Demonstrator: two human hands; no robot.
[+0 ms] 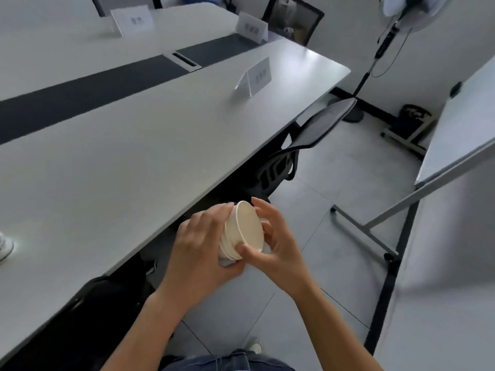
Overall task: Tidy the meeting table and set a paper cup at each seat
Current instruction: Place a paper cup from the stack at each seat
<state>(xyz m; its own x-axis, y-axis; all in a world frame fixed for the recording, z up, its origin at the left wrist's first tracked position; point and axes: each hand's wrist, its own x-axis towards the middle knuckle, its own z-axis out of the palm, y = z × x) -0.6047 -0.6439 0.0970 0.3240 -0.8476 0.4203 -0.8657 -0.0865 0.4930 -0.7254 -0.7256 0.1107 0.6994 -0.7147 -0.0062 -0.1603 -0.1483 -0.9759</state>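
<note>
Gripping a stack of paper cups (227, 243) from the side, the left hand (203, 245) curls round the nested rims. The right hand (278, 245) pinches the outermost cup (250, 226), thumb on the lower rim and fingers over the upper edge. The stack lies tilted with its mouth to the right, held over the floor (334, 178) just off the tabletop (120, 162) edge.

Hidden or unclear: the cup bases sit behind the left palm, so the count cannot be made out. A pale object (5, 245) on the tabletop is cut off by the left frame edge.

Writing: three folded name cards stand on the tabletop, near (258, 76), far right (251, 26) and far left (134, 21). Their print is blurred and unreadable.

Surface and room: pale grey tabletop with a dark strip (80, 95) down the middle and a cable hatch (186, 60) set in it. A black mesh chair (316, 129) is tucked under the near edge. Grey floor tiles. A pedestal fan (412, 12) stands by the far wall, and a whiteboard on a wheeled stand (455, 129) fills the right side.
</note>
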